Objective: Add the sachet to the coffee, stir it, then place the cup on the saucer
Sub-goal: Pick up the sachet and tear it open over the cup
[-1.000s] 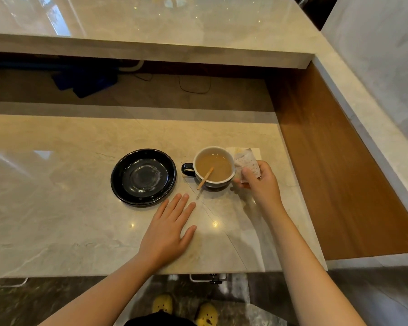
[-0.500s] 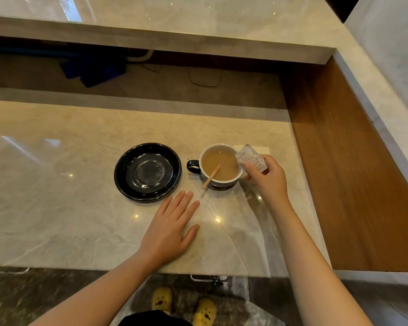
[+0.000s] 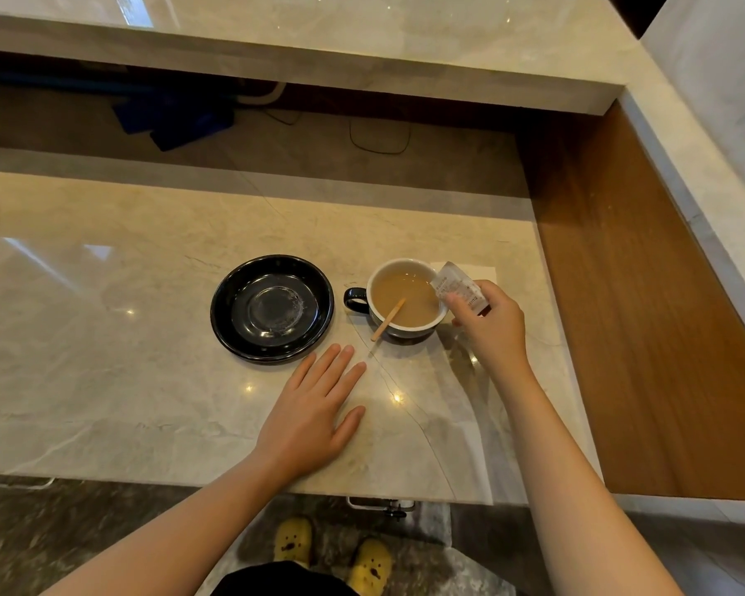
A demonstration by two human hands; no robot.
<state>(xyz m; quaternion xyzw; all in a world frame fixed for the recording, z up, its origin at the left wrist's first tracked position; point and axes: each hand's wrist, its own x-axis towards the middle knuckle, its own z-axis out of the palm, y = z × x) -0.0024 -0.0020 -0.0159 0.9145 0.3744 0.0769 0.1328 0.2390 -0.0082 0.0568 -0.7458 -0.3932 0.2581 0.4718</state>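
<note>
A dark cup with a white inside holds light brown coffee, and a wooden stirrer leans over its near rim. My right hand pinches a small white sachet tilted over the cup's right rim. Left of the cup sits an empty black saucer, apart from it. My left hand lies flat on the marble counter, fingers spread, just in front of the saucer and the cup.
A white napkin lies behind the sachet, right of the cup. A wooden recess drops away along the counter's right edge. A raised marble ledge runs across the back, with a dark gap below it.
My right hand has brought the sachet left, from beside the cup to over its right rim. The left hand and the saucer have stayed put.
</note>
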